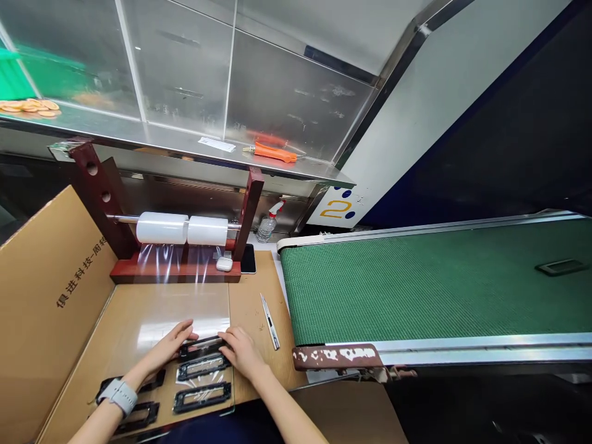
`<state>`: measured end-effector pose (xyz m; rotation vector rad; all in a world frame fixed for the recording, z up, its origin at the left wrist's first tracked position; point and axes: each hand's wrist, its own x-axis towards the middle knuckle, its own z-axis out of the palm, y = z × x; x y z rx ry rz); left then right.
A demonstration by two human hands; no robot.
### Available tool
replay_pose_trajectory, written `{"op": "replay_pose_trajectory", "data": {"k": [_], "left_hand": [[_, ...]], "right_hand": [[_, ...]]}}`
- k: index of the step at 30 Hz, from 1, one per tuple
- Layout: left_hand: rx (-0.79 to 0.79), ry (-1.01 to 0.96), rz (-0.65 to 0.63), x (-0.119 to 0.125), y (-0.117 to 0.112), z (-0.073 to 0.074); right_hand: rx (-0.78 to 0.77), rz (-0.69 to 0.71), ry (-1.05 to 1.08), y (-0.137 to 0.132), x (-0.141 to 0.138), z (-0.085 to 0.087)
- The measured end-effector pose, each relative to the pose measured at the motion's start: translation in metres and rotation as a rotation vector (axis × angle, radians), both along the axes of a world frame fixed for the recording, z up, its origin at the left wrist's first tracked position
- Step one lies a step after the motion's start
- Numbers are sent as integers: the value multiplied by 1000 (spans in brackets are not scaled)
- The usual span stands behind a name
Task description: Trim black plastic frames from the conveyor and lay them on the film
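My left hand point(170, 346) and my right hand point(240, 350) press from both sides on a black rectangular frame part point(202, 346) lying on a clear sheet point(182, 314) over the cardboard-covered bench. Fingers of both hands curl onto the part's ends. Two more black frames point(202, 367) point(201, 396) lie in a column just below it, wrapped in clear film. Other black frames point(139, 416) sit by my left wrist, which wears a grey watch point(118, 394).
A dark red stand point(176, 271) holds two white film rolls point(182, 229). White earbud case point(224, 264), phone point(248, 259), craft knife point(269, 320) lie nearby. A green conveyor belt point(416, 277) runs right, carrying one black frame point(560, 266). Cardboard wall point(50, 296) stands left. Orange tool point(272, 152) on shelf.
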<state>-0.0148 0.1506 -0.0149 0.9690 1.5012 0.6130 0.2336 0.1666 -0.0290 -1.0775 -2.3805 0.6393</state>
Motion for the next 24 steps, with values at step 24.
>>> {"op": "replay_pose_trajectory", "data": {"k": [24], "left_hand": [[531, 472, -34, 41, -69, -45]], "right_hand": [[-176, -70, -24, -19, 33, 14]]}}
